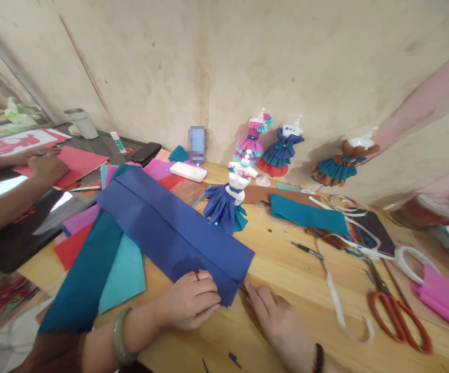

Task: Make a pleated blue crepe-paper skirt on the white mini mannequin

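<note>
Head view: left hand (pixel 193 298) lies on the near end of the blue sheet (pixel 158 223), fingers curled together; can't tell if it pinches or just presses. Right hand (pixel 275 321), just beside it, is closed on a thin dark tool (pixel 243 290), tip at the sheet's edge; tool type mostly hidden. Sheet runs from the left hand away to the far left, over teal and light-blue paper.

Containers: tumbler (pixel 82 123), grey, upright, far left beyond both hands, inside not visible. Round tin (pixel 434 210), far right of the right hand, reddish side, blurred, contents can't be told.

Materials: sheet is matte, long, rectangular, creased lengthwise. Small mannequin (pixel 240 178) ahead of the hands, white and hard-looking, pleated blue skirt at the waist. Behind it, dressed mannequins (pixel 285 147) with ruffled layers. Right of the right hand: scissors (pixel 399 318) with orange loop handles, curling flat white ribbon (pixel 337 298), crinkled pink paper (pixel 444 295). Slim pen (pixel 302 247) ahead of the right hand. Table (pixel 282 269) under both is smooth light wood, visible grain. Left of the left hand, a co-worker's hand (pixel 49 167) rests on red paper (pixel 82 160).
</note>
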Demonstrator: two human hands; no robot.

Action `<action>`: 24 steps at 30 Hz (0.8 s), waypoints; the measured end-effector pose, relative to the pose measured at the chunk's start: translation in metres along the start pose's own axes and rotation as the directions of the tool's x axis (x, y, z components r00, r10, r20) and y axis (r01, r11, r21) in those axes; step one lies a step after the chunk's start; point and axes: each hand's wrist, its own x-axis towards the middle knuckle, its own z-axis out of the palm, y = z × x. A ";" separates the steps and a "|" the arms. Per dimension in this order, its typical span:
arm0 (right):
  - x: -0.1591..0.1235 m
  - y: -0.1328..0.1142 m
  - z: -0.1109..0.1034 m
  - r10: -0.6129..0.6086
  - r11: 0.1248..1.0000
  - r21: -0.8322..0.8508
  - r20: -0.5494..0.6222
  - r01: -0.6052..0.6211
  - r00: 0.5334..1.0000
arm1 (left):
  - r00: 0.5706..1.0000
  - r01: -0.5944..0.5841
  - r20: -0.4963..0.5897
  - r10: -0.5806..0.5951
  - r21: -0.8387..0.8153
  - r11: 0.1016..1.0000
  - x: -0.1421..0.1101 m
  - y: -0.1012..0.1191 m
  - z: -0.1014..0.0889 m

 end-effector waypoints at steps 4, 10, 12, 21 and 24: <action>0.001 0.001 -0.001 -0.012 1.000 0.023 0.011 0.012 1.000 | 1.000 0.003 0.001 -0.003 0.000 1.000 0.001 0.000 0.000; -0.001 0.000 0.003 0.004 1.000 -0.014 0.001 -0.004 1.000 | 1.000 0.008 0.013 -0.008 0.001 1.000 0.000 0.000 0.000; -0.001 0.000 0.004 0.005 1.000 -0.024 0.004 -0.005 1.000 | 1.000 0.005 0.007 -0.005 -0.006 1.000 -0.001 0.000 0.000; 0.002 0.000 0.000 -0.006 1.000 0.004 0.015 0.006 1.000 | 1.000 0.004 0.016 -0.003 -0.028 1.000 -0.001 0.000 0.000; 0.002 0.000 -0.001 -0.017 1.000 0.006 0.008 0.017 1.000 | 0.999 0.002 0.040 -0.001 -0.031 1.000 -0.001 0.000 0.001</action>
